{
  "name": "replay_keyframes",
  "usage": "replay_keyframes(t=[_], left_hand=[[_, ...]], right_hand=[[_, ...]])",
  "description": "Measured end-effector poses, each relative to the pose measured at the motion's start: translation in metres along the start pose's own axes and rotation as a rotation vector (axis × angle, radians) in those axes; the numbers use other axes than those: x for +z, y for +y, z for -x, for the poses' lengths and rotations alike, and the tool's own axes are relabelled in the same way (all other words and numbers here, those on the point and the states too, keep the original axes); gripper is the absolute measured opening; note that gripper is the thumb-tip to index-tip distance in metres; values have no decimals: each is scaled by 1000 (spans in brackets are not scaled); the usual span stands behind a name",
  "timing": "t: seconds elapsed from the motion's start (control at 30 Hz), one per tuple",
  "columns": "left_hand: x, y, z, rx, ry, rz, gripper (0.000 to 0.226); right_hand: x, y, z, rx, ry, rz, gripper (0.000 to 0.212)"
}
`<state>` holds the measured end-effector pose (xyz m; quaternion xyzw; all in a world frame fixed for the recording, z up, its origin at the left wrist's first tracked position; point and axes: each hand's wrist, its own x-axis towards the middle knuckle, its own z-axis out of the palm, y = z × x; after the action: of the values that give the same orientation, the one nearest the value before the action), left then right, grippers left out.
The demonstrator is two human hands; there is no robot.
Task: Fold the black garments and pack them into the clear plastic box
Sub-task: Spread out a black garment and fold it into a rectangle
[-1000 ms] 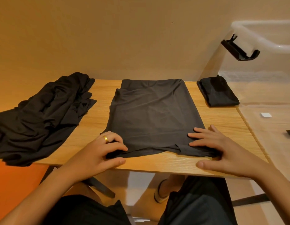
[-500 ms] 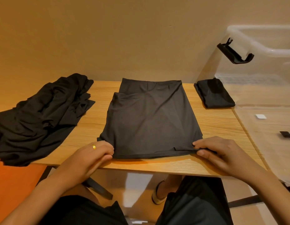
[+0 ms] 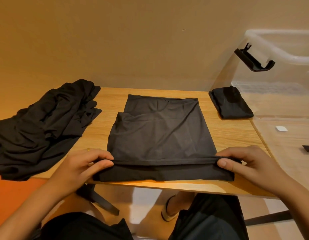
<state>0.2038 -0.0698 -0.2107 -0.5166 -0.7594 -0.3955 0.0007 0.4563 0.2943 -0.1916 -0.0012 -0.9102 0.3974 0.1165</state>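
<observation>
Garment: black garment (image 3: 159,135) lies flat in the middle of the surface (image 3: 228,134), and its near hem is up off the surface's front edge, turned over into the start of a fold!
Left hand: left hand (image 3: 86,165) is at the surface's front edge, left of centre. Its fingers are curled over the hem's left corner with the thumb tucked under, a firm pinch.
Right hand: right hand (image 3: 245,163) is at the front edge, right of centre. It mirrors the left, with thumb and fingers clamped on the right corner.
Feel: looks thin, soft and light, with no stiffness at all. It would sag wherever it isn't held.
Where to hold: the two hem corners, wide apart and pulled taut, so the edge travels straight. A single grip at the middle would probably let the corners flop.
Watch for: the stepped layer toward the surface's far left could slide out of line.
Pile: unfolded black garments (image 3: 43,129) are heaped at the surface's left end.
Folded bundle: folded bundle (image 3: 231,104) sits at the surface's far right corner.
Box: clear plastic box (image 3: 280,80) stands just beyond the surface's right edge.
</observation>
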Motion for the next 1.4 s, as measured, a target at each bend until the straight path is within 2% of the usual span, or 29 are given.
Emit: replay_keyframes(t=[0.33, 0.43, 0.6, 0.8, 0.9, 1.03, 1.1, 1.17, 1.27, 1.4], left_hand=[[6, -16, -50, -78, -49, -29, 37], [11, -26, -60, -133, -80, -100, 35], [19, -38, -70, -221, -121, -148, 41], [20, -38, -74, -228, -153, -339, 51], [18, -32, -76, -216, -111, -502, 54], [25, -6, -78, -109, 27, -508, 39], [39, 20, -75, -52, -40, -372, 35], [60, 41, -68, -44, -169, -266, 39], [90, 51, -54, -54, -280, -332, 50], [101, 42, -47, -106, -413, -440, 57]], right_hand=[[10, 15, -34, 170, 86, 16, 23], [10, 24, -44, 204, 104, 100, 29], [14, 32, -54, 272, 67, 214, 15], [19, 34, -57, 306, 90, 436, 30], [23, 29, -58, 298, 122, 491, 28], [33, 11, -62, 180, 164, 564, 36], [41, -4, -64, 101, 110, 558, 33], [53, -20, -67, 30, 38, 537, 35], [77, -38, -68, -32, -41, 479, 41], [100, -31, -63, 34, -181, 498, 58]])
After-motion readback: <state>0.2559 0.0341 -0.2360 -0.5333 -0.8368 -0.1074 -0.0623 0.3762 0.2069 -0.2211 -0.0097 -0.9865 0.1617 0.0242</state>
